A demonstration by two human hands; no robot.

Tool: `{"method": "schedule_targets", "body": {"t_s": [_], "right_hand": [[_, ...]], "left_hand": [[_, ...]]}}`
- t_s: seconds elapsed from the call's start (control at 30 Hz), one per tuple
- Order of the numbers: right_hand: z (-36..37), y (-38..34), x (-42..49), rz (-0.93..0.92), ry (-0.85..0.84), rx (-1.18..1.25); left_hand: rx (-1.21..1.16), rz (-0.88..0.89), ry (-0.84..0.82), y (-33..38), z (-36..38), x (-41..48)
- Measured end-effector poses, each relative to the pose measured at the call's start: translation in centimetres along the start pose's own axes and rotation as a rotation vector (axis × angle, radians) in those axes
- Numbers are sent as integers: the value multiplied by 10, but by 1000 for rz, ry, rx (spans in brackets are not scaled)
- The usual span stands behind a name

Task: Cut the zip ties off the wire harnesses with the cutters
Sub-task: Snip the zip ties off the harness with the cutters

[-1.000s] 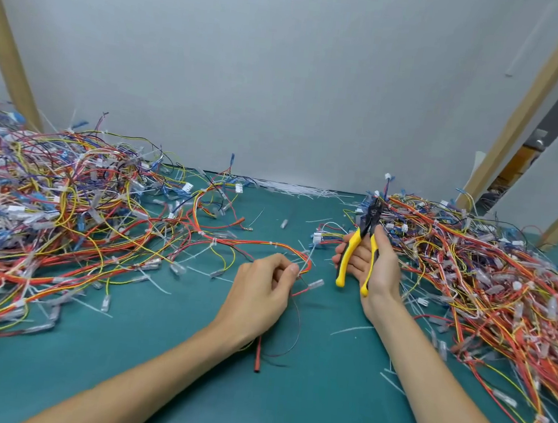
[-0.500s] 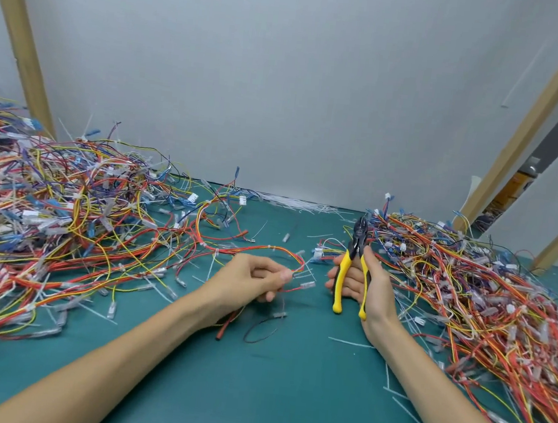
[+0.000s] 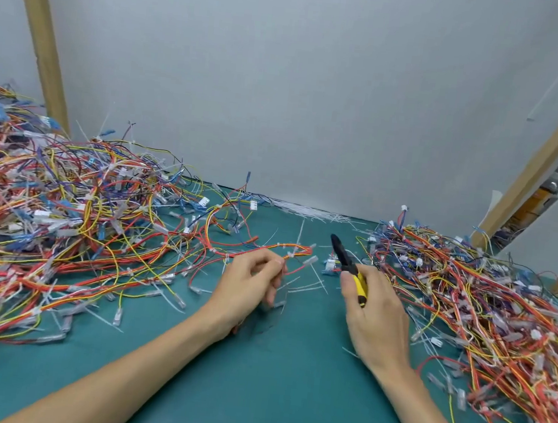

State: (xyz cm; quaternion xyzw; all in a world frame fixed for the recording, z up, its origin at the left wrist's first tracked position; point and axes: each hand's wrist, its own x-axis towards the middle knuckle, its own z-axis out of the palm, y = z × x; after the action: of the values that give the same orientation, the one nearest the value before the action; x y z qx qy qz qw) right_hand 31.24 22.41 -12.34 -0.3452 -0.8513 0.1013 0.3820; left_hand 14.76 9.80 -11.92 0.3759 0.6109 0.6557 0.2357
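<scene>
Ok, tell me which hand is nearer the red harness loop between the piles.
Left. The left hand holds the red harness loop at its near side; the right hand, gripping the cutters, sits apart to its right.

Bright, even, nearly shadowless light; wide-angle bending at the edges, slight motion blur throughout

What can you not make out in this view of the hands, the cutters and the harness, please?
Head view only:
- The cutters: whether the blades are open; tip dark and small, handles mostly covered by the right hand.
- Where the left hand pinches the harness: motion blur, curled fingers.
- The left wire pile and right wire pile: cut off by the frame edges.
</scene>
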Motion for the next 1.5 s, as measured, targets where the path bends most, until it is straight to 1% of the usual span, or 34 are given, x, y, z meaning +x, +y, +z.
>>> {"method": "schedule_targets", "body": {"t_s": [0.1,0.17,0.27,0.43,0.87,1.07,1.2,1.5], "right_hand": [[2,-3,-3,-56,-40,-92],[0,-4,-5,-98,-45,-138],[-2,-7,-7,-145,-48,-137],[-4,-9,-8,-210,-130,-144],[-9,-9,-6,-214,-160,-109],[-11,-5,-6,-252,-184,-128],[-12,-4,-5,-279,-182,-139],[-13,0,-4,-346,-149,-138]], "left_hand": [[115,27,107,-4,1,1],[193,44,147,-6,2,1],[306,76,154,-6,2,1],[361,86,166,-7,3,-1],[406,101,185,-6,1,0],[411,96,182,-7,0,1],[406,85,151,-8,-2,2],[368,83,129,-8,-2,3]]}}
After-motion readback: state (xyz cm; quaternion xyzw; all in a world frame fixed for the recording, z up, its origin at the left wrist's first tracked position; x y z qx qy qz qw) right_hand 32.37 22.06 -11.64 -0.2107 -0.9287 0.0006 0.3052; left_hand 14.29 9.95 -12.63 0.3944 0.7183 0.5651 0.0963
